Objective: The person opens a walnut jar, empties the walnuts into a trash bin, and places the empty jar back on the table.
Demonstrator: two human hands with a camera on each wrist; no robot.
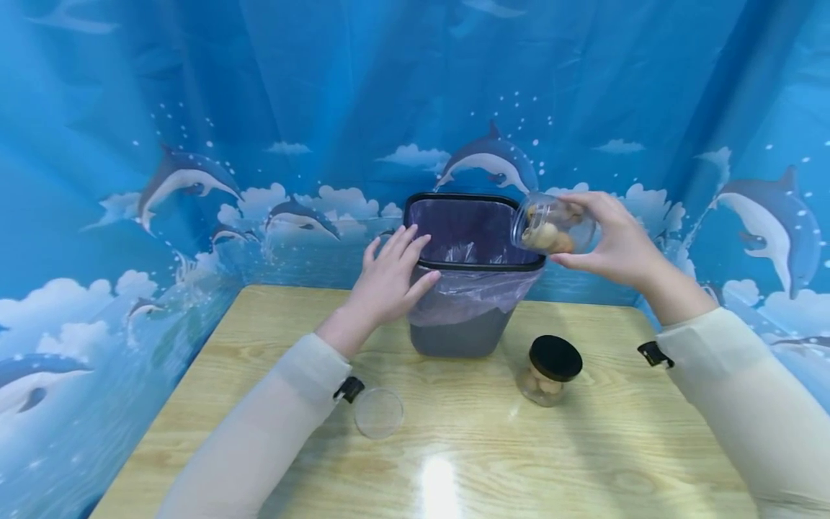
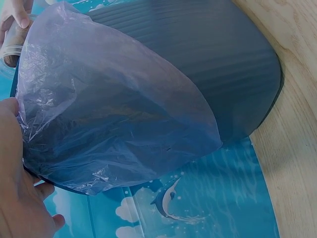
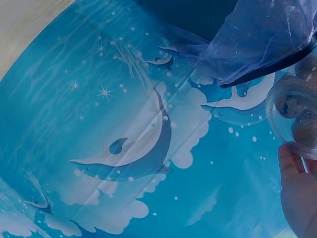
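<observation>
A grey trash bin [image 1: 454,337] with a black rim stands at the table's back, lined with a translucent purple bag [image 1: 473,292] folded over its outside. My left hand [image 1: 392,277] rests against the bin's left rim, fingers spread and fairly straight, thumb along the bag at the front. My right hand [image 1: 616,241] grips a clear jar [image 1: 558,225], tipped sideways at the rim's right side with its mouth towards the bin. Several round beige and brown pieces [image 1: 543,236] lie inside the jar; their kind is unclear. In the right wrist view, only part of this jar [image 3: 292,116] shows.
On the wooden table [image 1: 467,447], a second clear jar [image 1: 541,389] with a black lid [image 1: 555,357] stands right of the bin, holding beige pieces. A clear round disc [image 1: 379,413] lies near my left sleeve. A blue dolphin-print curtain [image 1: 363,94] hangs behind.
</observation>
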